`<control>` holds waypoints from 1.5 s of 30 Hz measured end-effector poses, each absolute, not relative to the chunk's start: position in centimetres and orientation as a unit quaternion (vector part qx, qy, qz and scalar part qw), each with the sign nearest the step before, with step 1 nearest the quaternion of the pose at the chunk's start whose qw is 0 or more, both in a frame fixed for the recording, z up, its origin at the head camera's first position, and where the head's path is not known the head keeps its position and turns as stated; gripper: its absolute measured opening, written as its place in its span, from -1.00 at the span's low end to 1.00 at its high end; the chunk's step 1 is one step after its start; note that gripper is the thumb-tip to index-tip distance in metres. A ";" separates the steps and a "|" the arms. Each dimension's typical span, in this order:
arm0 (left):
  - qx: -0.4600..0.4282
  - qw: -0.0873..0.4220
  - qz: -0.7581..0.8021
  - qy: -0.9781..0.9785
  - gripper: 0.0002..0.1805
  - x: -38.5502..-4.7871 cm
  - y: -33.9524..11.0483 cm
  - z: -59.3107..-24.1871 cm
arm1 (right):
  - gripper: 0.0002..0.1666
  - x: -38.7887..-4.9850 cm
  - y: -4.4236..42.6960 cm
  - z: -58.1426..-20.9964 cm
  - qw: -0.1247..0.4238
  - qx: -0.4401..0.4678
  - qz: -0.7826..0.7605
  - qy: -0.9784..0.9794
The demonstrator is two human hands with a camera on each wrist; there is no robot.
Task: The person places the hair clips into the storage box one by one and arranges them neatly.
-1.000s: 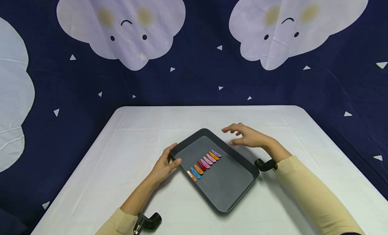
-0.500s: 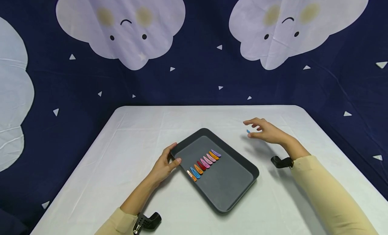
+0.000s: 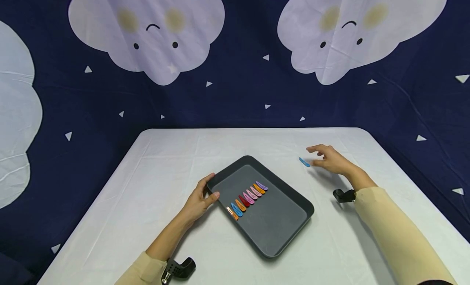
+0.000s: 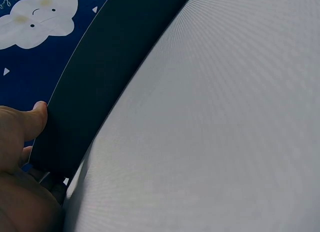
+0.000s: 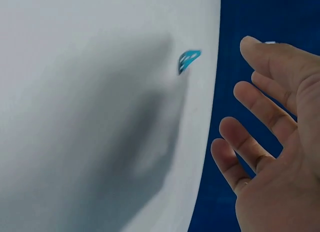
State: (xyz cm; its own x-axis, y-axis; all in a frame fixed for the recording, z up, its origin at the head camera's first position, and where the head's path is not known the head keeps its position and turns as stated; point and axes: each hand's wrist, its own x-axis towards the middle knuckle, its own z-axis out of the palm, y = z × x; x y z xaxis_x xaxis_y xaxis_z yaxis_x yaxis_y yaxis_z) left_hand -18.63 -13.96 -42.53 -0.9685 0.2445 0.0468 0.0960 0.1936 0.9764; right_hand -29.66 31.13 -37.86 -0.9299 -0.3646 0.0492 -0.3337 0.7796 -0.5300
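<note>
My left hand (image 3: pixel 198 201) grips the left corner of a dark grey baking tray (image 3: pixel 279 223), thumb over the rim. The left wrist view shows the thumb of that hand (image 4: pixel 12 142) against the tray's outer wall (image 4: pixel 95 82). Inside the tray, several colourful snap hair clips lie side by side in a slanting row, a red hair clip (image 3: pixel 244 201) among them. A blue hair clip (image 3: pixel 304 162) lies on the table, beyond the tray to the right. Just right of it hovers my right hand (image 3: pixel 328 159), fingers spread and holding nothing; the right wrist view shows the blue hair clip (image 5: pixel 189 60) apart from the fingertips.
A white cloth covers the table (image 3: pixel 176 154), with rounded far corners. Behind it hangs a dark blue curtain (image 3: pixel 238 101) printed with clouds. Each wrist wears a small black camera, such as the right wrist camera (image 3: pixel 344 195).
My right hand has moved right, away from the tray's far edge. The blue hair clip, first out of sight and then partly hidden, now shows fully. The left hand and tray stay put.
</note>
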 end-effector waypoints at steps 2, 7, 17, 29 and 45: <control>0.112 0.057 0.626 0.769 -0.26 -18.6 -13.9 -42.6 | -0.39 -30.0 31.4 -38.2 0.031 -0.174 -0.273 0.946; 0.112 0.056 0.624 0.771 -0.27 -18.6 -14.0 -42.7 | -0.41 -30.5 31.9 -38.9 0.041 -0.146 -0.269 0.951; 0.104 0.065 0.624 0.772 -0.27 -18.5 -14.0 -42.5 | -0.44 -31.4 32.1 -40.2 0.031 -0.118 -0.227 0.966; 0.105 0.056 0.623 0.773 -0.27 -18.6 -14.0 -42.7 | -0.40 -31.6 31.4 -40.7 0.040 -0.100 -0.207 0.972; 0.111 0.054 0.624 0.772 -0.27 -18.6 -13.9 -42.6 | -0.27 -31.6 30.8 -40.9 0.059 -0.109 -0.216 0.969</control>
State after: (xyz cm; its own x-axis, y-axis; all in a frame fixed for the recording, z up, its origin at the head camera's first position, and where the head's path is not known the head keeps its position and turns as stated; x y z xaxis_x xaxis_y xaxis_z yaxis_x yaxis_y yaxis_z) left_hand -18.57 -13.93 -42.61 -0.9693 0.2394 0.0558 0.1047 0.1967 0.9749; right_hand -31.58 30.79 -40.85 -0.9694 -0.2359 -0.0672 -0.1850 0.8832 -0.4310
